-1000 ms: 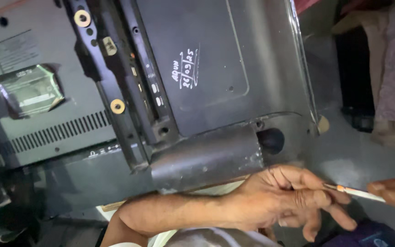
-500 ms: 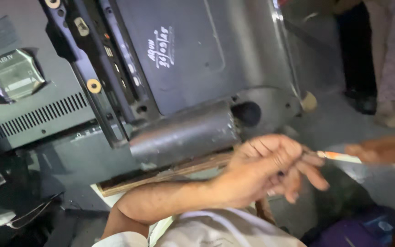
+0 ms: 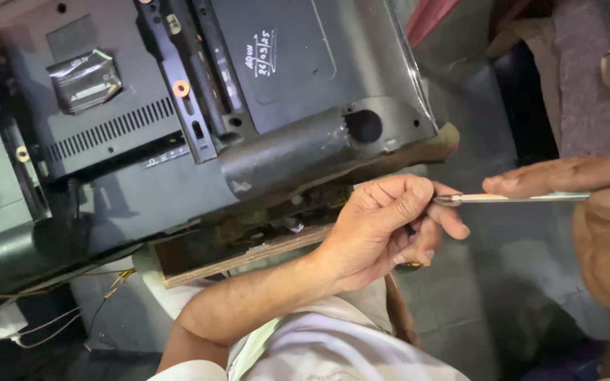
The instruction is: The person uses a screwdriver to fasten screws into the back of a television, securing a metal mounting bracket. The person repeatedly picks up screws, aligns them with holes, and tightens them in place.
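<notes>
The left hand (image 3: 383, 229) curls its fingers around the tip of a thin silver metal screwdriver (image 3: 524, 199), just right of the big black plastic television back (image 3: 199, 134). The right hand (image 3: 594, 212) grips the shaft tight. Holding the tip steady with slow, gentle moves looks best.

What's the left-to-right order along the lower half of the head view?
White cable → plywood board → left hand → thin metal tool → right hand, gripping the tool. The grey TV back panel spans above the board, so it is left out of the order.
</notes>
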The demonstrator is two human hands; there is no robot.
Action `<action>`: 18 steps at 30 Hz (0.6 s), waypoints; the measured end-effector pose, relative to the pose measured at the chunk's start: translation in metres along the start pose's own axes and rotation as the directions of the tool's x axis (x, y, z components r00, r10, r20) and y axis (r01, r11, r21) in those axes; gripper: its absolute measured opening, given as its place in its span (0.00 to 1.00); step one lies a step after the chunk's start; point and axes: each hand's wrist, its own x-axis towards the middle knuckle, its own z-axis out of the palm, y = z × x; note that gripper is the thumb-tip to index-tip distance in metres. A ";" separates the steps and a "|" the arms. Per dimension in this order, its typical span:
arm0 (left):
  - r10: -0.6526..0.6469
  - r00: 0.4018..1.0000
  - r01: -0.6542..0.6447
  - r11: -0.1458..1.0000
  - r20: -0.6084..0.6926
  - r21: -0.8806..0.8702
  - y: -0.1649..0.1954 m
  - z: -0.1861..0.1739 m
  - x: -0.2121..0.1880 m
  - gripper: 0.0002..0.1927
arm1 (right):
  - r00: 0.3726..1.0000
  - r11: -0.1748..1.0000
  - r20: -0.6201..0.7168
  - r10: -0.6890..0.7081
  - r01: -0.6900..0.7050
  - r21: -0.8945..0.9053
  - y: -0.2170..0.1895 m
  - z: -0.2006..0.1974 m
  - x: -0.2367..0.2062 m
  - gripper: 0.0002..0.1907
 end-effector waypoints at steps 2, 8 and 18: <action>0.010 1.000 -0.010 1.000 0.002 0.010 -0.001 0.002 -0.004 0.18 | 1.000 0.999 -0.016 0.015 -0.014 0.050 -0.006 0.008 -0.001 0.37; 0.011 1.000 -0.011 1.000 -0.003 0.003 -0.002 0.007 -0.013 0.16 | 0.989 0.934 0.015 -0.148 0.145 -0.325 -0.050 0.034 -0.007 0.35; 0.034 0.999 -0.034 0.996 -0.002 -0.082 0.000 0.005 -0.015 0.18 | 0.907 0.816 0.172 -0.384 0.420 -0.396 -0.087 0.073 0.017 0.16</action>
